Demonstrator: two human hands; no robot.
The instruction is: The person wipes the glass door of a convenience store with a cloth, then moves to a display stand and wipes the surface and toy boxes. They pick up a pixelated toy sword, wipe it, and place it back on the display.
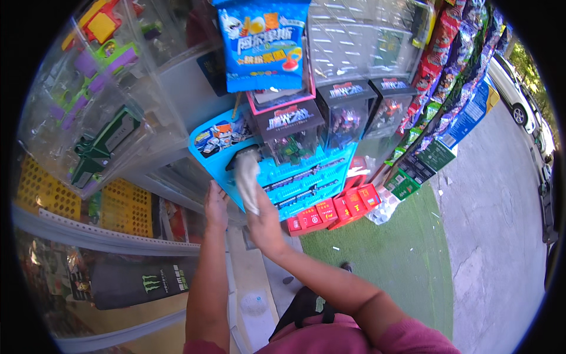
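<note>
My right hand grips a pale cloth, which lies over the left part of a bright blue plastic tray and looks blurred. At the tray's left edge is my left hand, its fingers pointing up; whether it bears on the tray cannot be told. Boxed toy figures in clear and black packaging stand at the tray's far side. Above them is a blue snack bag. Rows of dark strips lie in the tray, and a picture of toy robots covers its far left corner.
Clear plastic bins with toys stand at the left, above yellow perforated baskets. Red boxes sit below the tray. Hanging snack packets and green boxes are at the right, over green ground.
</note>
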